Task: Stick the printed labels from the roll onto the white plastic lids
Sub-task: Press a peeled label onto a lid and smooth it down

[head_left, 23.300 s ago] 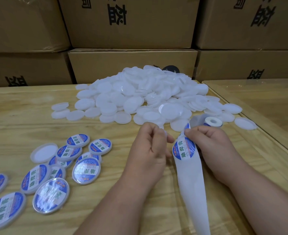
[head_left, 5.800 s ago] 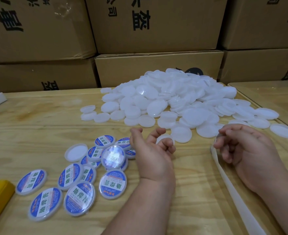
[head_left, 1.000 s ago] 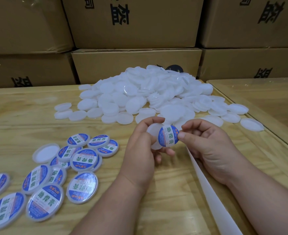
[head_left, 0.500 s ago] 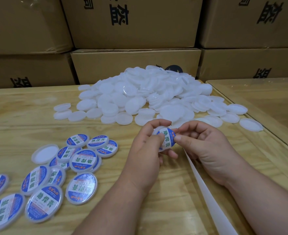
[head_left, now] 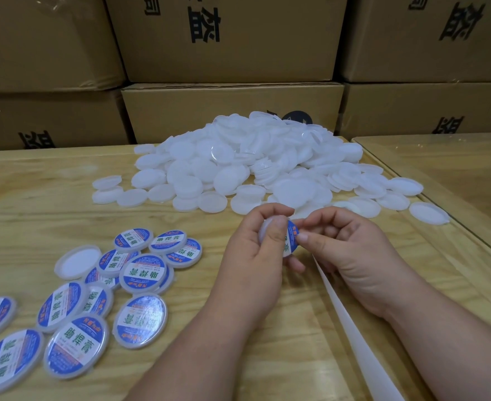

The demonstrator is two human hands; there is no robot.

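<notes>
A: Hands?
B: Left hand (head_left: pixel 253 256) gripping a lid (head_left: pixel 267 231), thumb across its face, fingers curled behind. Right hand (head_left: pixel 351 253) pinching the label (head_left: pixel 292 237) at the lid's right edge, thumb and forefinger on it. Label partly on the lid, blue and white, half hidden by the left thumb.
A: Where, exactly?
B: Held above the table (head_left: pixel 36 204), just in front of the near edge of the pile (head_left: pixel 253 166). Can't tell whether touching the wood.
A: Backing?
B: White strip (head_left: pixel 351 331) running from under the right hand down to the bottom edge, along the inside of the right forearm.
A: Edges, free room?
B: Table's right edge slanting close beside the right hand, a seam there, then a second table (head_left: pixel 455 169) beyond. Pile spilling right up to that seam. Bare wood between the forearms and at far left, behind the done lids (head_left: pixel 143 273).
A: Done lids?
B: Cluster lower left, overlapping, labels up, some cut off by the left edge. One blank (head_left: pixel 78 261) among them, rim up, at the cluster's upper left.
A: Room?
B: Wall of boxes (head_left: pixel 227 39) stacked right behind the table, black print on them. Dark round thing (head_left: pixel 297 117) poking out behind the pile, unclear what.
</notes>
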